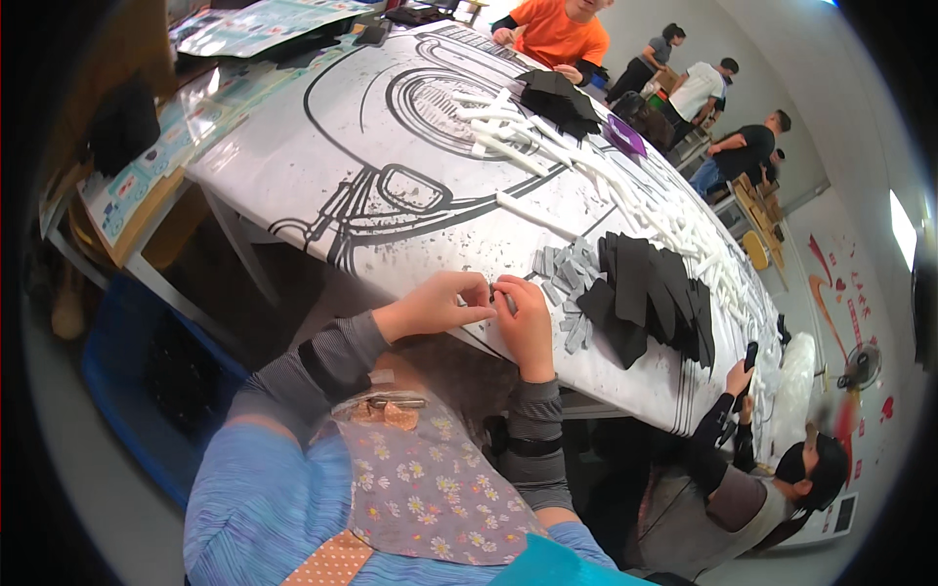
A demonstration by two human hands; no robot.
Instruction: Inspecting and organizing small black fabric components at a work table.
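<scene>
At the near edge of the table, my left hand and my right hand meet with their fingertips almost together. Both are closed in a pinch. A small dark grey piece shows between the right fingers, partly covered by them. What the left fingers grip is hidden. Just right of my hands lies a loose heap of short grey strips. Beside it is a pile of flat black pieces, overlapping one another.
White tubes spread along the table, which has a black line drawing. A second black stack and a purple tray lie farther off. One person in orange sits opposite; another works at my right. A blue bin stands left.
</scene>
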